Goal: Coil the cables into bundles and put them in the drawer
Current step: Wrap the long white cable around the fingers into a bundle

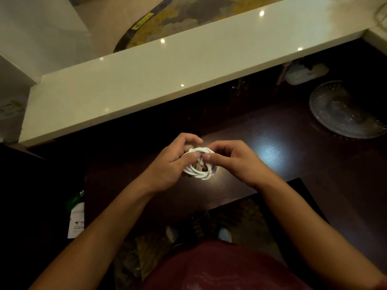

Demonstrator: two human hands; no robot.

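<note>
A white cable [200, 173] is wound into a small round coil, held just above the dark wooden desk [282, 143]. My left hand [170, 164] grips the coil's left side, thumb on top and fingers curled round behind it. My right hand [232, 162] pinches the coil's right side, its thumb meeting the left thumb at the coil's middle. Part of the coil is hidden by both hands. No drawer is visible in this view.
A clear glass dish [345, 110] sits on the desk at the right. A pale raised counter ledge [146, 80] runs across behind the desk. White objects [305, 74] lie in the shadow under the ledge. A paper card [76, 220] lies low at the left.
</note>
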